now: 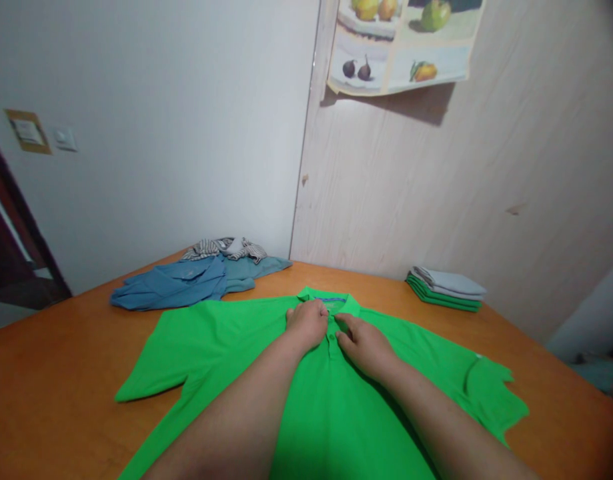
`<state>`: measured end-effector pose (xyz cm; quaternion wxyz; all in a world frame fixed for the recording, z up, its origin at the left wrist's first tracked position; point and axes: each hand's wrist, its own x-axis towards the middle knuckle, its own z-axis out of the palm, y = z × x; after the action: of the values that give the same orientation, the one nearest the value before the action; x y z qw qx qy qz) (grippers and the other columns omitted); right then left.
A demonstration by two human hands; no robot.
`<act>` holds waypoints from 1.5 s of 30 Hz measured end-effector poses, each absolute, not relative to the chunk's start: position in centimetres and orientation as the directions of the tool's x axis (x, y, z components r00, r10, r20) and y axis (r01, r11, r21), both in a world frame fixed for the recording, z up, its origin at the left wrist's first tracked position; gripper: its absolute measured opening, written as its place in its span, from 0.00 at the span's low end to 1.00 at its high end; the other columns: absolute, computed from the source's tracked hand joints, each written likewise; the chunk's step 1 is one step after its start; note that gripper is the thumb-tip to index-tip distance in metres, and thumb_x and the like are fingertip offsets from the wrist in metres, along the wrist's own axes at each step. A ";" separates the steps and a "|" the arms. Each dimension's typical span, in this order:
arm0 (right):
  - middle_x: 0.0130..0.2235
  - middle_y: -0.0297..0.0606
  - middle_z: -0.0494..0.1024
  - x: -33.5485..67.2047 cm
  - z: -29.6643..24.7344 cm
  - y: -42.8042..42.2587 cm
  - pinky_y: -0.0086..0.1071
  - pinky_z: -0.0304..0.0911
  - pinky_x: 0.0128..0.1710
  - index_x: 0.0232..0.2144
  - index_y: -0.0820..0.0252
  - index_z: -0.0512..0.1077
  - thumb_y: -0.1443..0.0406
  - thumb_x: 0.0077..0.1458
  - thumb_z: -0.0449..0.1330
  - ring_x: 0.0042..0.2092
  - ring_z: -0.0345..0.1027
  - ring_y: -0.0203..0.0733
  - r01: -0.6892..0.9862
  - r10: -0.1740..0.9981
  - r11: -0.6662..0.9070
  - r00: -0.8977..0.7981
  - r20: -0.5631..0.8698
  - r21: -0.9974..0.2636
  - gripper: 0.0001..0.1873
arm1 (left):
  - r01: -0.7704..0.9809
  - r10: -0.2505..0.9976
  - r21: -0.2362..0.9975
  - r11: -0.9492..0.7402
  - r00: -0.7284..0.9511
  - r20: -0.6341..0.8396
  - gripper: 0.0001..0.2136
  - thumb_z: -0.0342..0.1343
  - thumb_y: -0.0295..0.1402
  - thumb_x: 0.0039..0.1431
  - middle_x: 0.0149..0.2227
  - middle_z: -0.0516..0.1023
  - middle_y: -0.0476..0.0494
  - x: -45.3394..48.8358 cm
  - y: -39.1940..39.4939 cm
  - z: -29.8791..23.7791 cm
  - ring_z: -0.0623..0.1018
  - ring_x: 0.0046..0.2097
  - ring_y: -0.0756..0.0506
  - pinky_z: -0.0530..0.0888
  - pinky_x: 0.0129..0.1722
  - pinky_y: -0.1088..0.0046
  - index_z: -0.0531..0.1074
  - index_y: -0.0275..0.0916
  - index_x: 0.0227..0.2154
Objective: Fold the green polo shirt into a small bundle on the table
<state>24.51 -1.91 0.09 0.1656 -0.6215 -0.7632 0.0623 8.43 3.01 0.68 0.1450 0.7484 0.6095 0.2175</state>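
Note:
A bright green polo shirt [316, 413] lies spread front side up on the table, its collar at the far end and its short sleeves out to both sides. At the collar opening, my left hand [309, 323] has its fingers curled on the left edge of the button placket, gripping the fabric there. My right hand [367, 343] rests on the other side of the placket, with thumb and index finger apart and their tips near a button. Its remaining fingers are mostly hidden beneath the hand. My forearms cover parts of the shirt's body.
The orange-brown table [61, 373] meets the wall at the back. Crumpled blue garments [176, 280] and a striped garment [206, 249] lie at the back left. Folded grey and green clothes [446, 290] form a stack at the back right. A fruit poster [401, 47] hangs above.

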 end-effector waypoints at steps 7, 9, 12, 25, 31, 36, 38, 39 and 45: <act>0.49 0.39 0.77 23.9 1.2 -2.6 0.34 0.61 0.46 0.61 0.43 0.66 0.64 0.64 0.49 0.48 0.72 0.45 0.953 0.960 0.270 -0.255 0.120 -0.136 0.25 | 0.865 0.974 0.452 -0.217 0.164 0.154 0.09 0.51 0.34 0.62 0.44 0.82 0.47 8.3 3.2 0.6 0.77 0.49 0.41 0.69 0.47 0.64 0.77 0.47 0.38; 0.49 0.40 0.76 23.7 1.4 -2.7 0.34 0.61 0.44 0.62 0.43 0.65 0.65 0.63 0.48 0.47 0.72 0.45 0.959 0.962 0.261 -0.249 0.114 -0.109 0.27 | 0.872 0.976 0.442 -0.211 0.160 0.150 0.09 0.51 0.34 0.62 0.44 0.82 0.45 8.2 3.3 0.6 0.77 0.49 0.40 0.69 0.46 0.64 0.77 0.46 0.37; 0.48 0.41 0.76 23.6 1.5 -2.7 0.34 0.61 0.43 0.63 0.44 0.64 0.66 0.63 0.47 0.45 0.72 0.45 0.962 0.962 0.260 -0.251 0.110 -0.083 0.27 | 0.889 0.979 0.413 -0.197 0.152 0.139 0.10 0.51 0.37 0.62 0.45 0.81 0.43 8.1 3.3 0.7 0.77 0.49 0.38 0.70 0.45 0.62 0.78 0.46 0.36; 0.47 0.42 0.76 23.0 1.8 -2.8 0.34 0.60 0.39 0.60 0.46 0.65 0.65 0.65 0.47 0.44 0.73 0.46 0.974 0.971 0.227 -0.226 0.076 0.004 0.23 | 0.923 0.966 0.298 -0.245 0.207 0.153 0.16 0.43 0.38 0.67 0.49 0.78 0.37 8.5 2.6 1.0 0.74 0.53 0.36 0.69 0.49 0.58 0.76 0.42 0.40; 0.43 0.43 0.76 22.6 2.0 -2.9 0.34 0.61 0.36 0.60 0.44 0.64 0.63 0.67 0.44 0.41 0.74 0.47 0.978 0.977 0.194 -0.200 0.075 0.077 0.23 | 0.922 0.962 0.284 -0.265 0.233 0.142 0.15 0.43 0.38 0.67 0.51 0.76 0.35 8.5 2.6 1.1 0.72 0.54 0.34 0.68 0.50 0.55 0.75 0.41 0.43; 0.44 0.43 0.76 22.7 1.9 -2.8 0.36 0.61 0.38 0.60 0.44 0.65 0.63 0.67 0.43 0.41 0.73 0.48 0.979 0.978 0.193 -0.197 0.069 0.068 0.23 | 0.924 0.961 0.270 -0.269 0.239 0.140 0.15 0.44 0.38 0.66 0.53 0.75 0.34 8.5 2.7 0.9 0.71 0.56 0.33 0.69 0.50 0.54 0.74 0.41 0.45; 0.43 0.43 0.76 22.8 1.8 -2.7 0.36 0.60 0.38 0.59 0.44 0.65 0.63 0.67 0.43 0.41 0.73 0.48 0.980 0.979 0.186 -0.191 0.071 0.073 0.23 | 0.928 0.960 0.258 -0.270 0.239 0.147 0.15 0.45 0.37 0.65 0.53 0.74 0.34 8.5 2.7 0.8 0.71 0.56 0.33 0.69 0.50 0.55 0.73 0.41 0.46; 0.43 0.43 0.76 22.9 1.7 -2.7 0.36 0.60 0.38 0.59 0.44 0.65 0.63 0.67 0.43 0.41 0.73 0.48 0.980 0.979 0.185 -0.190 0.074 0.072 0.23 | 0.929 0.959 0.251 -0.273 0.240 0.154 0.14 0.45 0.36 0.65 0.53 0.74 0.34 8.4 2.7 0.8 0.71 0.56 0.33 0.69 0.50 0.55 0.73 0.41 0.46; 0.47 0.42 0.77 23.5 1.5 -2.5 0.36 0.60 0.41 0.59 0.46 0.66 0.65 0.64 0.47 0.45 0.73 0.48 0.986 0.982 0.164 -0.159 0.102 -0.043 0.23 | 0.926 0.956 0.256 -0.278 0.240 0.169 0.14 0.44 0.37 0.66 0.49 0.77 0.36 7.9 3.1 0.6 0.74 0.52 0.35 0.70 0.48 0.58 0.75 0.42 0.42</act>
<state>23.51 -2.46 1.54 0.0528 -0.6465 -0.7609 -0.0165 7.91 3.13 0.58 0.0513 0.7858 0.5987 0.1464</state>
